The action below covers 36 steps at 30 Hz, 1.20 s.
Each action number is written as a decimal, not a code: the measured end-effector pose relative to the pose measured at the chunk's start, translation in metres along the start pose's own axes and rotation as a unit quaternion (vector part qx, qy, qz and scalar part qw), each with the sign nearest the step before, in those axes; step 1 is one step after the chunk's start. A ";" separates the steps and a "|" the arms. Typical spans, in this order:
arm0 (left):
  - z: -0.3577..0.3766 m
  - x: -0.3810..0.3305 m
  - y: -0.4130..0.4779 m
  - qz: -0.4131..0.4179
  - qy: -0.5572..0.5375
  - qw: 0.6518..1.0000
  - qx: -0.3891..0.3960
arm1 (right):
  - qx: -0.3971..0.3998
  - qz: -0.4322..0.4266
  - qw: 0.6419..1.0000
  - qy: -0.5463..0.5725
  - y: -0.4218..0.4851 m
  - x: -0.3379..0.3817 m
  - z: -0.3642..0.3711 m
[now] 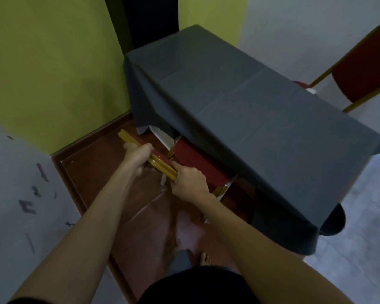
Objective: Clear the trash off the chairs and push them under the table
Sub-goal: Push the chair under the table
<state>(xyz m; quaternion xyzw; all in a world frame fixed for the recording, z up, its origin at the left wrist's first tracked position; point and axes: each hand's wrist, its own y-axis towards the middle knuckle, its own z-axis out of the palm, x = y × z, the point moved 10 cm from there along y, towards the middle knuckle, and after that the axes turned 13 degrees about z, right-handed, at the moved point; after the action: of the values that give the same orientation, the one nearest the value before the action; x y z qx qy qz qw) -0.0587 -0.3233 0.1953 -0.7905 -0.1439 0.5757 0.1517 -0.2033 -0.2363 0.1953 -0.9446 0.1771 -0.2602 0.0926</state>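
Note:
A red-cushioned chair with a gold metal frame (160,164) stands at the near side of the table (250,106), which is draped in a dark grey cloth. The chair's red seat (193,160) lies partly beneath the hanging cloth. My left hand (137,153) and my right hand (189,183) are both closed around the top rail of the chair's backrest, left hand farther along it, right hand nearer. I see no trash on the visible part of the seat. A second red chair (364,69) stands beyond the table's far right side.
A green wall (53,62) stands to the left, close to the table's end. The floor under me is red-brown (119,194), with pale grey floor to either side. My bare feet (204,258) are just behind the chair. Something white (310,90) shows by the far chair.

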 end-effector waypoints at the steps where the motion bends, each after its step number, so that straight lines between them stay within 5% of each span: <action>1: 0.004 -0.004 0.007 0.001 -0.006 1.000 0.007 | -0.003 0.011 1.000 -0.003 0.007 -0.001 -0.001; 10: 0.056 -0.038 0.056 0.016 -0.070 0.995 0.069 | 0.011 0.079 0.996 0.026 0.059 -0.022 -0.032; 23: 0.068 -0.041 0.070 0.027 -0.104 0.993 0.056 | -0.006 0.121 0.992 0.030 0.070 -0.031 -0.034; 31: 0.055 -0.042 0.046 0.098 -0.031 0.994 -0.031 | -0.042 0.161 0.981 0.095 0.054 -0.052 -0.029; 36: 0.069 -0.032 0.003 0.122 0.019 0.992 -0.009 | -0.022 0.147 0.978 0.146 0.025 -0.084 -0.030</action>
<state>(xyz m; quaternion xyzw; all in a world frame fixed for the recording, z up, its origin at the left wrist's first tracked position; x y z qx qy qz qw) -0.1337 -0.3340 0.2016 -0.8145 -0.0487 0.5731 0.0766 -0.2932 -0.2292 0.1752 -0.8619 0.3317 -0.3747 0.0820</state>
